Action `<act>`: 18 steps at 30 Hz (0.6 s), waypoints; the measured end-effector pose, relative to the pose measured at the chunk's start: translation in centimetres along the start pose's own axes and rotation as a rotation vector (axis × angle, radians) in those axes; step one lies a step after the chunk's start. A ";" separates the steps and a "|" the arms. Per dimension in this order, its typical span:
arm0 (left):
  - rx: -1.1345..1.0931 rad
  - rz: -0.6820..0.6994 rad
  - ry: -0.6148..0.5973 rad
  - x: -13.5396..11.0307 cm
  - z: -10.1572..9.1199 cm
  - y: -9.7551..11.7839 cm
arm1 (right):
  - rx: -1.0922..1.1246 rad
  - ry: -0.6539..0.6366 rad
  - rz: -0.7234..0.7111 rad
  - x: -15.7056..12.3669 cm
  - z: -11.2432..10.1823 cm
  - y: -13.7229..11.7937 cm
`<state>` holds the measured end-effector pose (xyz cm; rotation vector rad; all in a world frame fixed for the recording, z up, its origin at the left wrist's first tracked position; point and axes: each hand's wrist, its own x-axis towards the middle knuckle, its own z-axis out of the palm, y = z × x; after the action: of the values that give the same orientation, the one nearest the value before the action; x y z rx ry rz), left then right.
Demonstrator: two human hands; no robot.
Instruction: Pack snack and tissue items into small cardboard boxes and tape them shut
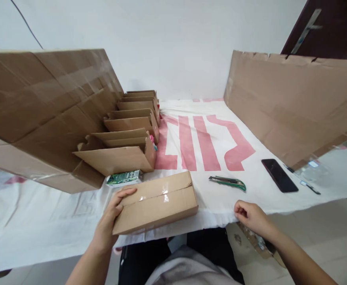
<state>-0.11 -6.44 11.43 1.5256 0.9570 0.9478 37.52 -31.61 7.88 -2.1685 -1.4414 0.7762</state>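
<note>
A long, flat cardboard box (161, 204), its top flaps closed with clear tape across the seam, lies near the front edge of the table. Around its left end, my left hand (111, 215) grips the box, with fingers over the top. My right hand (252, 213) is loosely closed at the table's front edge, apart from the box, and nothing shows in it. A green utility knife (228, 183) lies between the box and the right hand's far side. Just behind the box's left part is a small green-and-white carton (124, 178).
Several open cardboard boxes (117, 158) stand in a row on the left. Tall cardboard panels rise at left (42, 95) and right (289, 99). A black phone (279, 175) and a pen (310, 187) lie at right on the white, red-printed cloth (188, 158).
</note>
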 end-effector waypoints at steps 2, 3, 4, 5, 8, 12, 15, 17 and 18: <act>0.023 0.019 0.004 0.0 0.0 0.0 | -0.094 0.003 0.026 0.2 0.2 -0.4; 0.029 0.029 0.001 0.0 -0.1 -0.1 | -0.134 0.004 0.038 0.3 0.3 -0.5; 0.029 0.036 -0.002 0.1 -0.2 -0.2 | -0.164 0.002 0.050 0.4 0.3 -0.7; 0.025 0.039 -0.008 0.1 -0.2 -0.3 | -0.183 -0.002 0.063 0.5 0.3 -0.8; 0.006 0.036 -0.025 0.2 -0.5 -0.6 | -0.201 -0.004 0.091 0.7 0.1 -0.8; -0.010 0.034 -0.027 0.2 -0.5 -0.9 | -0.192 0.007 0.013 0.6 -0.2 -1.2; -0.007 0.056 -0.045 0.2 -0.5 -0.9 | -0.201 -0.026 -0.072 0.4 -0.3 -1.6; -0.005 0.077 -0.059 0.2 -0.4 -0.8 | -0.219 -0.033 -0.084 0.3 -0.2 -1.5; -0.004 0.086 -0.062 0.1 -0.4 -0.8 | -0.227 -0.026 -0.089 0.4 -0.2 -1.4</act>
<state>-0.49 -6.10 10.75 1.5941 0.8513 0.9566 36.82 -30.78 8.79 -2.2464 -1.6991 0.6390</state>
